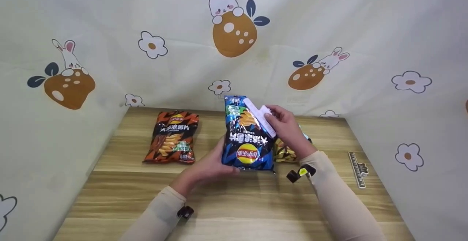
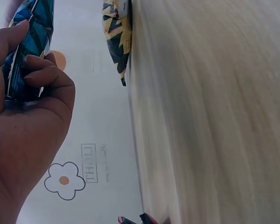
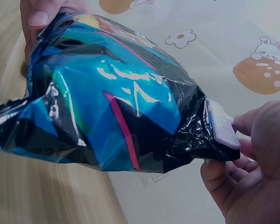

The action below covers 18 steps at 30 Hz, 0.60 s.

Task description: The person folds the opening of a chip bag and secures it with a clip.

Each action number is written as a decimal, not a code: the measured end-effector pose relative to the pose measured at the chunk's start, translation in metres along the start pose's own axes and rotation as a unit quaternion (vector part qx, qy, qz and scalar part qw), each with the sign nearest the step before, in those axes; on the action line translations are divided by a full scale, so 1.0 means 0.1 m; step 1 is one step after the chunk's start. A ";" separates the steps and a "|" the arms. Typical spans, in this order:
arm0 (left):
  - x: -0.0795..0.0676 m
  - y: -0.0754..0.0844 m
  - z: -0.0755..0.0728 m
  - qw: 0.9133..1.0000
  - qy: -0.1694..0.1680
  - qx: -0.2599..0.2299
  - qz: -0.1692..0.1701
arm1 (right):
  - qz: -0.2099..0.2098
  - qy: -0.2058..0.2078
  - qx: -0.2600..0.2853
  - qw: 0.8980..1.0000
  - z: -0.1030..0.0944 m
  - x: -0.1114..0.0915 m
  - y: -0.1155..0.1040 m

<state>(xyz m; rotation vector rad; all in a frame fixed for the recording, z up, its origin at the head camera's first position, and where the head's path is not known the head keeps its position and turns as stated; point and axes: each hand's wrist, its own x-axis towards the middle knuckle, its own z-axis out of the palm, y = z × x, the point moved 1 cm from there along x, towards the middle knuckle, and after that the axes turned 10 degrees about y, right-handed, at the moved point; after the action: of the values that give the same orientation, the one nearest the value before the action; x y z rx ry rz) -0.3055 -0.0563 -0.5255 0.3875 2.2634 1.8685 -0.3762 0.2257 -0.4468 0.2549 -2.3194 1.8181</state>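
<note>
The blue bag point(image 1: 246, 135) is held up above the wooden table point(image 1: 248, 204), its logo upside down from the head view. The left hand point(image 1: 210, 163) grips its edge between seven and eight o'clock, fingers curled and thumb against the film. The right hand point(image 1: 288, 125) pinches the white clip point(image 1: 258, 116), which lies slantwise across the bag's one o'clock corner — whether it is fastened, I cannot tell. The step in hand looks like clipping that corner; the next move probably calls for a firm squeeze while the left hand steadies the bag. From the blue bag, an orange bag point(image 1: 172, 136) lies at nine o'clock, a yellow bag point(image 1: 285, 152) near four, partly hidden.
</note>
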 end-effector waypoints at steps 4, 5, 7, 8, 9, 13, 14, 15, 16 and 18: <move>0.02 0.01 -0.01 1.000 0.000 -0.002 0.006 | 0.005 -0.004 0.006 1.000 0.01 0.05 0.00; 0.03 0.01 -0.01 1.000 0.001 0.000 0.007 | 0.007 -0.004 0.008 1.000 0.01 0.06 -0.01; 0.05 0.02 -0.02 1.000 0.004 0.009 0.007 | 0.011 -0.004 0.008 1.000 0.01 0.09 -0.01; 0.05 0.02 -0.02 1.000 0.006 0.012 0.006 | 0.013 -0.004 0.007 1.000 0.01 0.10 -0.01; 0.06 0.02 -0.02 1.000 0.007 0.017 0.005 | 0.015 -0.005 0.007 1.000 0.01 0.11 -0.01; 0.09 0.04 -0.03 1.000 0.012 0.028 0.003 | 0.027 -0.006 0.003 1.000 0.00 0.14 -0.02; 0.10 0.05 -0.03 1.000 0.012 0.025 0.003 | 0.029 -0.008 0.003 1.000 -0.01 0.15 -0.02; 0.11 0.05 -0.03 1.000 0.013 0.023 0.002 | 0.030 -0.010 0.003 0.999 -0.01 0.16 -0.03; 0.12 0.05 -0.03 1.000 0.013 0.019 0.003 | 0.032 -0.012 0.003 0.999 -0.01 0.17 -0.03; 0.14 0.06 -0.04 1.000 0.013 0.017 0.007 | 0.031 -0.015 0.004 0.999 -0.01 0.19 -0.03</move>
<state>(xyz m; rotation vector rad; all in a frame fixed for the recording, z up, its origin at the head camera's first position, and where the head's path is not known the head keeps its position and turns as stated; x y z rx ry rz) -0.3194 -0.0542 -0.5186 0.3883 2.3173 1.8555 -0.3941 0.2260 -0.4393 0.2142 -2.3666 1.8652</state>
